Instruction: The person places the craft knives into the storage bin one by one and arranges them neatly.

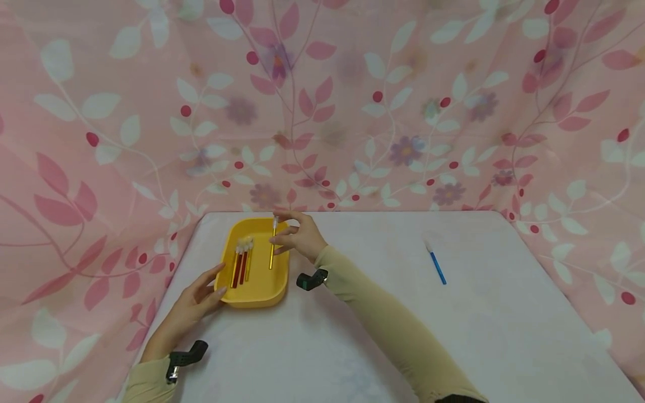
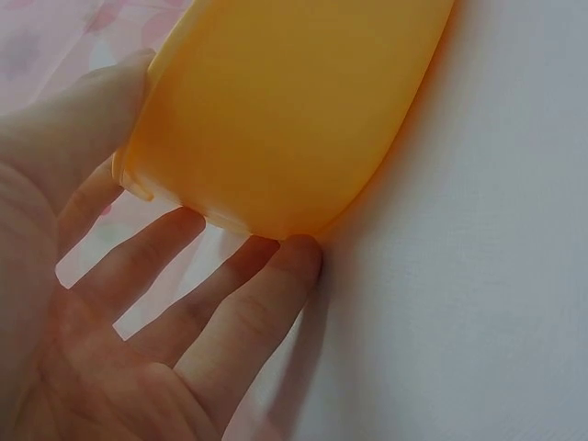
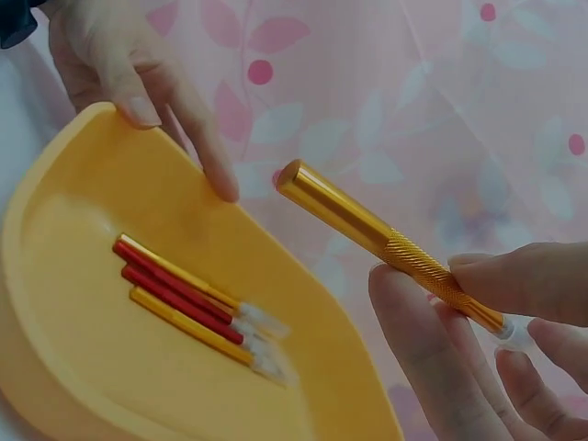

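My right hand [image 1: 304,237] pinches a gold craft knife [image 3: 344,219] by its knurled grip, near the clear-capped end. The knife hangs nearly upright over the right part of a yellow tray [image 1: 263,288], its plain end pointing down. In the tray's left half lie two red craft knives [image 3: 175,301] between two gold ones [image 3: 188,329], side by side with their clear caps toward the back. My left hand [image 1: 195,299] holds the tray's near left corner, thumb and a finger at the rim and other fingertips against the outer wall [image 2: 276,138].
A blue craft knife [image 1: 438,267] with a clear tip lies alone on the white-covered table [image 1: 363,324], well to the right of the tray. A pink floral curtain [image 1: 342,112] hangs behind the table's back edge and along both sides.
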{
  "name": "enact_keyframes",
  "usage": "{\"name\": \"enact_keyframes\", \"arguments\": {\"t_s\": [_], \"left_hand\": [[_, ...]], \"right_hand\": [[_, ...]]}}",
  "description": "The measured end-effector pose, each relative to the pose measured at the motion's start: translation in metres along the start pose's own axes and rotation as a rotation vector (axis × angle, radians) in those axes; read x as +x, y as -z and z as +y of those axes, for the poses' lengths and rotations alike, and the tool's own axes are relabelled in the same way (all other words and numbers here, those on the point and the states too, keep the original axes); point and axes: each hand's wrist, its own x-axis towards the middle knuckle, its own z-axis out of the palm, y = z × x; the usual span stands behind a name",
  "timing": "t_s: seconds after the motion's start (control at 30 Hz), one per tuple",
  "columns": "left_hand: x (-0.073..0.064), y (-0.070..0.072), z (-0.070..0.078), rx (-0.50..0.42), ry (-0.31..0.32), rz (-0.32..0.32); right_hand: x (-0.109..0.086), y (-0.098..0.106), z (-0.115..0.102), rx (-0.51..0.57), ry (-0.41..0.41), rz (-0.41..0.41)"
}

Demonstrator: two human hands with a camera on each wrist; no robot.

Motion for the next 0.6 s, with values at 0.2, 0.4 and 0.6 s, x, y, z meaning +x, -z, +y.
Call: {"name": "enact_keyframes", "arguments": {"t_s": [0.2,0.4,0.6], "left_hand": [[-0.001,0.000,-0.001,-0.007,-0.019,0.002],[-0.001,-0.001,-0.003,-0.031,-0.036,-0.004],[0.000,-0.001,-0.003,-0.014,-0.033,-0.003]], "right_hand": [[0.014,-0.011,0.010,0.024,-0.004,0.023],[0.024,-0.024,0.022,-0.004,-0.036,0.073],[0.034,-0.041,0.033,-0.032,-0.065,0.084]]}}
